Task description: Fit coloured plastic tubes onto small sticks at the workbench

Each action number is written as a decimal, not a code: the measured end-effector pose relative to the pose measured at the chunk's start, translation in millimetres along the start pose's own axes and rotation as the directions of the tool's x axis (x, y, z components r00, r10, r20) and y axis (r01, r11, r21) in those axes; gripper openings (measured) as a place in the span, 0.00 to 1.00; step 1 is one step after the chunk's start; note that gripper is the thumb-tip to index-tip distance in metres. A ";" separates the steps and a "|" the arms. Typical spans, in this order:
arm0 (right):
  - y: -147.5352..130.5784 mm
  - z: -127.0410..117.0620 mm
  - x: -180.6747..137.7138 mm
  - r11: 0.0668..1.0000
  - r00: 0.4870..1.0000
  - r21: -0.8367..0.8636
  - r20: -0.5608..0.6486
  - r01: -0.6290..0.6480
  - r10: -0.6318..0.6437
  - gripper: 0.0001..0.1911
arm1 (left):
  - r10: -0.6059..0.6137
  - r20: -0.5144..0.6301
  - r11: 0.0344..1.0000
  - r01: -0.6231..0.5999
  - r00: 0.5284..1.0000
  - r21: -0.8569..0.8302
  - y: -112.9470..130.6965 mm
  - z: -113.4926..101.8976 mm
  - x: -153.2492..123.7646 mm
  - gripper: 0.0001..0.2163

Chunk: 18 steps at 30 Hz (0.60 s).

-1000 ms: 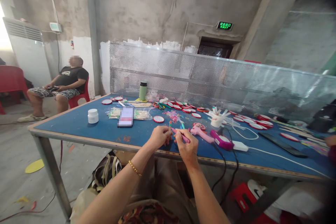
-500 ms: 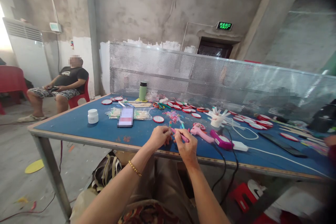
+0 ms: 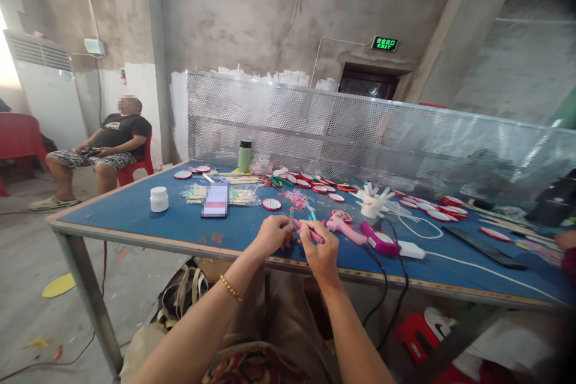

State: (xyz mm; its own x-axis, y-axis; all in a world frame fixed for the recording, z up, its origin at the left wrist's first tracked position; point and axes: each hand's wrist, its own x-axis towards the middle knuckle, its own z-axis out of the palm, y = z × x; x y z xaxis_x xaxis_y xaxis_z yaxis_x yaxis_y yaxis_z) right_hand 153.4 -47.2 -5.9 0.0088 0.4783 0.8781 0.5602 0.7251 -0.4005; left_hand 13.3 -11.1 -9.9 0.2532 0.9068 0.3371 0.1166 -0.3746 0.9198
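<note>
At the table's front edge, my right hand (image 3: 321, 249) is closed round a slim magenta pen-like tool (image 3: 317, 237), held like a pen. Its end points toward my left hand (image 3: 275, 234), whose fingers are pinched together. A small orange-and-green piece (image 3: 291, 213) shows just above the left fingertips; what exactly that hand grips is hidden. Beyond both hands lies a pile of small pink and multicoloured pieces (image 3: 297, 198). A round mirror-like disc with a red rim (image 3: 272, 204) lies past my left hand. Right of my right hand is a pink handled tool (image 3: 346, 230).
On the blue table (image 3: 121, 213) are a white jar (image 3: 159, 199), a phone (image 3: 215, 201), a green bottle (image 3: 245, 156), several red-rimmed discs (image 3: 438, 215) and a cup of sticks (image 3: 371, 206). Cables run from a purple block (image 3: 380, 241). A seated person (image 3: 121, 132) is at left.
</note>
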 end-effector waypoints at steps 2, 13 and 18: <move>-0.3 -0.1 0.0 1.000 1.000 0.000 -0.004 -0.004 0.004 0.12 | -0.002 0.003 1.000 0.002 1.000 -0.004 -0.7 0.0 0.4 0.09; 1.4 1.1 0.2 1.000 1.000 0.003 -0.016 0.000 0.000 0.11 | 0.000 0.006 1.000 0.000 1.000 -0.006 -2.2 -0.6 1.3 0.09; 2.3 1.2 -0.1 1.000 1.000 -0.004 -0.021 0.003 -0.003 0.11 | -0.002 0.011 1.000 0.002 1.000 -0.018 -1.6 -0.3 1.1 0.08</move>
State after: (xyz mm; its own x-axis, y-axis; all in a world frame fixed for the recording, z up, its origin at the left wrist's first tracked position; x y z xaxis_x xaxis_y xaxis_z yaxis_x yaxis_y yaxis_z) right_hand 153.7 -45.0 -7.1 0.0248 0.4657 0.8846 0.5637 0.7243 -0.3971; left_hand 13.1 -9.5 -11.0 0.2638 0.9051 0.3334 0.0997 -0.3693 0.9239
